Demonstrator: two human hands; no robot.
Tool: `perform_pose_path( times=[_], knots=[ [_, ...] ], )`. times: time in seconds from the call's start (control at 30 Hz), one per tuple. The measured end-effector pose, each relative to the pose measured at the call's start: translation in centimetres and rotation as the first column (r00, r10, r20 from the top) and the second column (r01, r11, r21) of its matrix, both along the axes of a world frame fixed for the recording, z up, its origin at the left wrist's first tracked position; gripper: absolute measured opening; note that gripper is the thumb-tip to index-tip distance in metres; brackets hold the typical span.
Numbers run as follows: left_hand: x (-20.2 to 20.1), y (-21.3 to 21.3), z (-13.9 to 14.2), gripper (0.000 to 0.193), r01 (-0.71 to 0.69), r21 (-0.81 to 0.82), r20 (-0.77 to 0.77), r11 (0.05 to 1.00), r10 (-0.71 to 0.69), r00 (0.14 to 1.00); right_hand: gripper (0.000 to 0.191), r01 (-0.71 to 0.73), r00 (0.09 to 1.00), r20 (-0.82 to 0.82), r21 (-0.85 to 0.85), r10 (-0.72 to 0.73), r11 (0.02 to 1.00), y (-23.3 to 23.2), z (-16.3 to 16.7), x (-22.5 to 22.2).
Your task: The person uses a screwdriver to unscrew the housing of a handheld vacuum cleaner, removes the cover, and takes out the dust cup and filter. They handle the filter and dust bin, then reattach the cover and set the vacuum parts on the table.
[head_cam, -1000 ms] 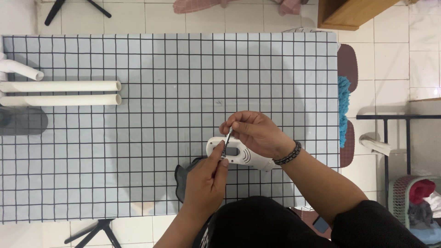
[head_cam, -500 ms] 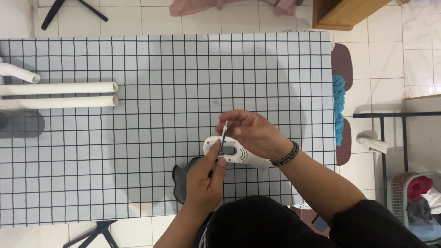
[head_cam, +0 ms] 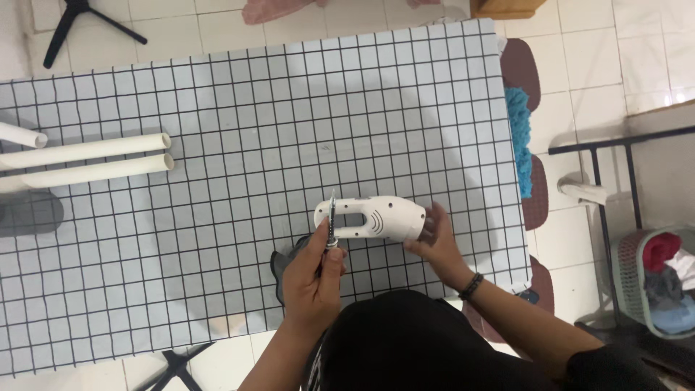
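left hand (head_cam: 313, 279) grips a slim metal tool (head_cam: 331, 224), upright against the handle end of a white plastic handheld appliance (head_cam: 371, 218). right hand (head_cam: 434, 242) clasps its rounded end. long axis runs left-right on the grid-patterned counter (head_cam: 217, 108); white plastic pipes (head_cam: 94, 159) lie far left.

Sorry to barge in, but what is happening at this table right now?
A person holds a white handheld appliance over the checked table. The right hand grips its rounded end, while the left hand presses a thin tool against its handle end. White pipes lie at the table's left.
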State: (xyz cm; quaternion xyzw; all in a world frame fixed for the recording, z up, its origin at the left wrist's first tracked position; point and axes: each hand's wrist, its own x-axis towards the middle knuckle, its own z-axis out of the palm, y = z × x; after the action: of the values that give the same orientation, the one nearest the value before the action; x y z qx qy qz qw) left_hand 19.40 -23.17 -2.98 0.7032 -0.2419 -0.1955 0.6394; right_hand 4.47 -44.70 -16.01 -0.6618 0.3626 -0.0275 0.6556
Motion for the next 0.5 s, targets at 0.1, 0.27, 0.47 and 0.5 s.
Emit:
perform_pose_path(
  times=[0.1,0.27,0.47,0.5],
  knots=[
    [-0.9,1.3,0.2,0.045,0.017,0.051,-0.020,0.999,-0.016,1.000,0.122,0.064,0.998,-0.011,0.155,-0.063,0.986,2.1,0.6,0.0],
    [-2.2,3.7,0.9,0.044,0.030,0.110,0.023,0.993,-0.033,0.999,0.104,0.148,0.989,-0.056,0.202,-0.139,0.968,2.7,2.2,1.5],
    [-4.1,8.3,1.9,0.045,0.061,0.107,-0.051,0.992,-0.056,0.997,0.074,0.230,0.971,0.001,0.291,-0.241,0.929,4.8,4.0,0.9],
    [-4.4,9.1,1.9,0.045,0.059,0.106,-0.062,0.993,-0.053,0.997,0.072,0.277,0.951,0.031,0.354,-0.307,0.893,5.4,4.2,0.8]
  ],
)
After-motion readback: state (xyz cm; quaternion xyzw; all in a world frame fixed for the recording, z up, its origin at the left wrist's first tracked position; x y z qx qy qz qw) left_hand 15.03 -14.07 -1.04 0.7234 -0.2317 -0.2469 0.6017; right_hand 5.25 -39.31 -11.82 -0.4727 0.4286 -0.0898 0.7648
